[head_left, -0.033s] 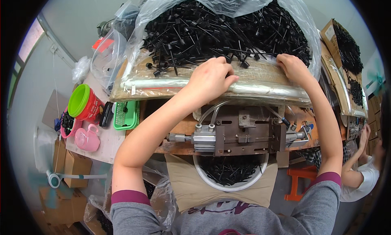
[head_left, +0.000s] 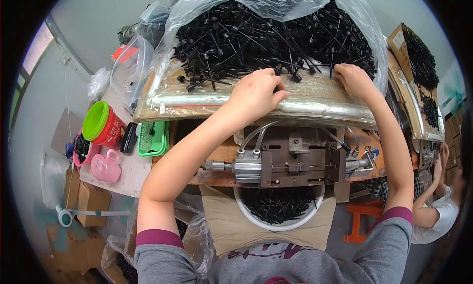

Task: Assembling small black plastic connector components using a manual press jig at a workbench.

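Black plastic parts with thin stems [head_left: 231, 38] lie heaped in a plastic-lined carton [head_left: 315, 87]. At the carton's near edge, my left hand [head_left: 258, 89] rests with its fingers curled under and its thumb to the right; whatever it holds is hidden. My right hand [head_left: 355, 79] is at the right front of the heap, fingertips pinched together beside a thin black stem that they seem to grip. Below my hands, between my forearms, sits a brown metal fixture [head_left: 305, 156] with a silver cylinder [head_left: 247, 170] at its left and clear air tubes.
A white basket [head_left: 315, 216] of black parts sits at my lap. On the left are a green basket [head_left: 156, 148], a red bucket [head_left: 109, 131] with a green rim and a pink cup [head_left: 105, 168]. Another carton [head_left: 401, 87] and a person [head_left: 438, 215] are at the right.
Both hands stay almost in place. A dark stem now shows more plainly at my right fingertips. The person at the right has shifted their hands slightly.
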Tool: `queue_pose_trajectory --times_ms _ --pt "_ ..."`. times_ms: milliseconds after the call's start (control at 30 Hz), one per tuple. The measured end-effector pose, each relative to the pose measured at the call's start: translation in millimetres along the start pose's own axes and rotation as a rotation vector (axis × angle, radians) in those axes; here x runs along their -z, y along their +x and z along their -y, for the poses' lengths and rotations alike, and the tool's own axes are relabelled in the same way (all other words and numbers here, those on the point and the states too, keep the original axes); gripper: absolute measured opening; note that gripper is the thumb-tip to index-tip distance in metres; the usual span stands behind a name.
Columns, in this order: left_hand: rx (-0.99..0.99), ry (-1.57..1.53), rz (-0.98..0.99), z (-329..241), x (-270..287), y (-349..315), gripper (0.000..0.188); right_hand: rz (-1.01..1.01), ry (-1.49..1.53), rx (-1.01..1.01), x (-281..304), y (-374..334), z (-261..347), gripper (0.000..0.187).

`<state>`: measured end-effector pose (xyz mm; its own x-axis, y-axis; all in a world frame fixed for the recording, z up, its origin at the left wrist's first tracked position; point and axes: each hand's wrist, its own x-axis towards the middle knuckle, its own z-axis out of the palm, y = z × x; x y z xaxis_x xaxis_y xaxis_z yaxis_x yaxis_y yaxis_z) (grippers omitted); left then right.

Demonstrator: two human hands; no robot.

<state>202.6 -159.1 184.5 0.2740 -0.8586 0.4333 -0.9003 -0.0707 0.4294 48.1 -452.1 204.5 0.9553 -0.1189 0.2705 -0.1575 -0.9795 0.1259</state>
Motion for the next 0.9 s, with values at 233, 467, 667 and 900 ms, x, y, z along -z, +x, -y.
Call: queue_pose_trajectory --times_ms 233,467,667,900 --pt "-0.084 -0.177 -0.195 -14 6 -25 0.023 -0.193 0.397 -0.175 48 79 69 0.041" --pt "-0.107 -0.3 -0.354 -54 27 -80 0.033 -0.083 0.353 -0.437 -7 160 114 0.122" --pt "-0.143 -0.304 -0.325 -77 24 -129 0.034 -0.313 0.312 -0.425 -22 138 112 0.074" --pt "-0.082 -0.395 -0.251 -103 -3 -158 0.034 -0.16 0.317 -0.165 3 100 82 0.071"
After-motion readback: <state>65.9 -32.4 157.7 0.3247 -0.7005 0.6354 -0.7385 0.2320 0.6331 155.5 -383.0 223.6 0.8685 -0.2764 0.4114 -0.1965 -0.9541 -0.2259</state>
